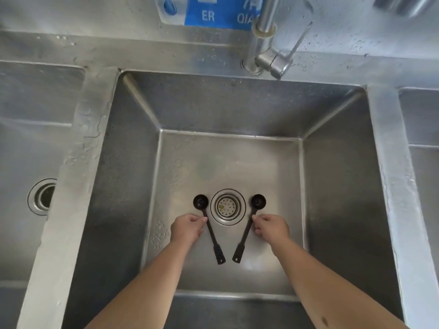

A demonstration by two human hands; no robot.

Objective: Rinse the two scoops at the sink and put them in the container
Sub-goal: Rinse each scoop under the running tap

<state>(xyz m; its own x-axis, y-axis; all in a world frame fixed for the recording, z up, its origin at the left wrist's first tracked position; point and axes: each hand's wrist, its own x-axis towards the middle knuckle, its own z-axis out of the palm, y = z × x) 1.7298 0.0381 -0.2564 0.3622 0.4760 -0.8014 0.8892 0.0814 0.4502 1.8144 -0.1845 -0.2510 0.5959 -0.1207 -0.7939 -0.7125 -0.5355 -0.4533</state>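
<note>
Two black long-handled scoops lie on the floor of the steel sink [133, 186], one on each side of the drain strainer [227, 206]. The left scoop [215, 243] has its bowl to the left of the drain and its handle running toward me. The right scoop [241, 245] mirrors it, so the two handles form a V. My left hand [187, 227] pinches the left scoop's handle just below the bowl. My right hand [272, 227] pinches the right scoop's handle at the same height. No container is in view.
A chrome faucet [267, 43] stands on the back ledge with its spout end over the basin's far right. No water runs. More basins lie to the left [35, 138] and right [422, 129]. A blue sign [213, 13] hangs on the back wall.
</note>
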